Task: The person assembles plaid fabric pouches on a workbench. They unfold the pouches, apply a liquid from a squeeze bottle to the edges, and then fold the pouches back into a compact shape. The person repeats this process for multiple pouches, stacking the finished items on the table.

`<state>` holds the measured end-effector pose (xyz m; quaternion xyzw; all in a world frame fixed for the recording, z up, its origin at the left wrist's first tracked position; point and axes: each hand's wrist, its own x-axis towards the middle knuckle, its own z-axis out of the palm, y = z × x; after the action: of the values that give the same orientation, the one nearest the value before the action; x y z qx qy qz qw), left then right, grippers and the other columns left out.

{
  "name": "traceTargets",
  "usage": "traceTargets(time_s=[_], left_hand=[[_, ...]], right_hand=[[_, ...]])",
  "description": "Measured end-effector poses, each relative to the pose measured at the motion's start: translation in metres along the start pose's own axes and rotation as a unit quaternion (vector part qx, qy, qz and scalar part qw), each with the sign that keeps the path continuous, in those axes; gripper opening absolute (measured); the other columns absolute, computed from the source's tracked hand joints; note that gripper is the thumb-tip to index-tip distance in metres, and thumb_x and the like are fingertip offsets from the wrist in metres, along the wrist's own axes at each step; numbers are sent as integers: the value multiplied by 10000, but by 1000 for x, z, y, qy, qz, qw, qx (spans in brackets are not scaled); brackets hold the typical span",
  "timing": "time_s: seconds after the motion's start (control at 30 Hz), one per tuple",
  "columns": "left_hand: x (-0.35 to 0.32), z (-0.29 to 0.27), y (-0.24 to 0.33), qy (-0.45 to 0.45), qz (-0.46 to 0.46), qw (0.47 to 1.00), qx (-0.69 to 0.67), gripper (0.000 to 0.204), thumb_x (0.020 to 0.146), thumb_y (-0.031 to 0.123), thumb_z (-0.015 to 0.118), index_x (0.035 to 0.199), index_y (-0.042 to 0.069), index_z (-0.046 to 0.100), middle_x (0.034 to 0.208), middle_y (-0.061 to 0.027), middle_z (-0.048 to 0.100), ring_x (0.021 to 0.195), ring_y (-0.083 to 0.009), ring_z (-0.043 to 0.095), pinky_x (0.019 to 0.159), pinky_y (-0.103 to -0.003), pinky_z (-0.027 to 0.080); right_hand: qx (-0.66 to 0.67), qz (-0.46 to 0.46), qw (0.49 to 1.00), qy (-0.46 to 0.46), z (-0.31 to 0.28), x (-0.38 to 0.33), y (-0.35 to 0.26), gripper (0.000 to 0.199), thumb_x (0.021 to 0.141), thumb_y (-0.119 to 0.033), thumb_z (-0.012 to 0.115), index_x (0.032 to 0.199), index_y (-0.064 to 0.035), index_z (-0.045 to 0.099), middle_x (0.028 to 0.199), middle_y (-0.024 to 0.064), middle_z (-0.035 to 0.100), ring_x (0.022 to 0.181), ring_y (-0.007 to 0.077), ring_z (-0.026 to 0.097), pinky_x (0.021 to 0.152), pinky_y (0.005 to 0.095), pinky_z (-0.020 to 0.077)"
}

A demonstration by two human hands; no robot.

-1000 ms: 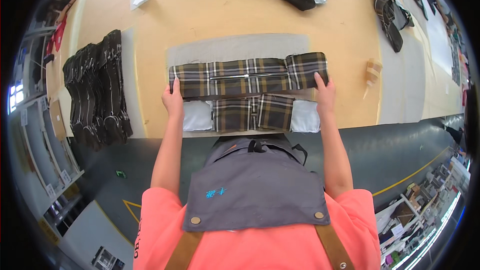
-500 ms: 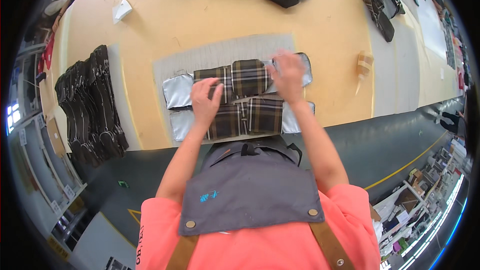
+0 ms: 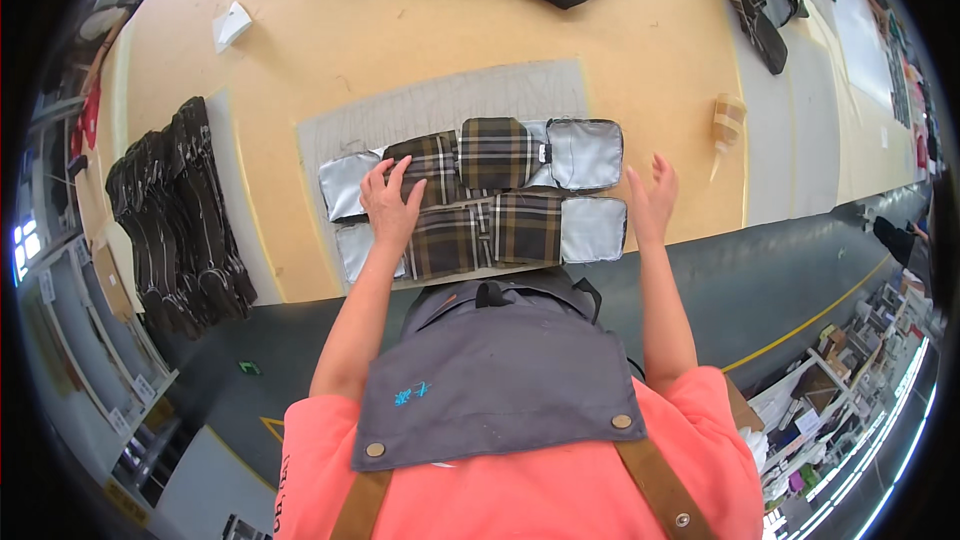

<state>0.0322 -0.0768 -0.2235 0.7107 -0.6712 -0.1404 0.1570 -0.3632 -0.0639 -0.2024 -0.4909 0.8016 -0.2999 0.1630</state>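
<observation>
Fingers of the left hand [image 3: 390,205] are loosely curled and spread, thumb well apart, the tips at the left half of a plaid strip, the upper strip [image 3: 497,153]. They seem placed to keep that side flat; I cannot tell how firmly they press, but no pinch shows. The right hand [image 3: 652,202] is off the cloth, just beyond the strip's right end, its fingers parted and holding nothing, perhaps to leave that end free.

The upper strip lies across the middle of the worktop [image 3: 300,75], on a grey sheet [image 3: 450,98] that probably guards the surface. Plaid is at its middle, silver at both ends. Just nearer the person is a matching lower strip [image 3: 528,228], close to the worktop's edge and laid the same way, likely so that both stay within easy reach.

To the left, a dark pile [image 3: 180,210] lies apart, leaving room for the arms. A bottle [image 3: 730,122] lies to the right, its nozzle pointing nearer the person, presumably handy for the right hand.
</observation>
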Motion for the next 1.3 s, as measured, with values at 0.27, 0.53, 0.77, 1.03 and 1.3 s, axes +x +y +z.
traceTargets(time_s=[0.27,0.53,0.77,1.03,1.3], left_hand=[[0,1,2,4,2,1000,-14,469,780,249,737,1228,204,607,1252,-65,488,1200,-297,402,979,-456,331],[-1,0,0,-3,8,1000,-24,503,773,229,742,1250,179,589,1269,-100,469,1203,-316,402,993,-456,324],[-1,-9,8,10,-11,998,-64,561,766,245,757,1270,115,547,1295,-173,429,1211,-362,399,1011,-472,316],[10,-36,37,70,-50,993,-76,539,776,219,762,1260,110,551,1338,-184,380,1230,-366,371,1025,-480,316],[4,-34,53,54,-117,984,-125,464,788,159,738,1221,96,584,1372,-175,350,1269,-362,340,1013,-481,361]], right_hand=[[118,157,969,-153,-14,-57,33,306,827,-121,696,1081,-7,569,817,40,597,724,125,564,697,268,491],[92,112,985,-91,-14,-35,25,283,861,-88,649,1121,-9,567,974,78,598,781,137,570,690,277,490],[116,-20,989,-87,-9,85,-45,319,882,-116,631,1172,-9,552,1106,109,581,812,161,593,694,287,508],[178,-86,977,-83,117,249,-87,461,821,-261,712,1193,-40,555,1147,123,572,898,237,601,816,352,496],[-144,-106,983,-47,157,264,-140,548,761,-352,759,1237,-185,546,1142,90,574,1115,273,521,932,491,368]])
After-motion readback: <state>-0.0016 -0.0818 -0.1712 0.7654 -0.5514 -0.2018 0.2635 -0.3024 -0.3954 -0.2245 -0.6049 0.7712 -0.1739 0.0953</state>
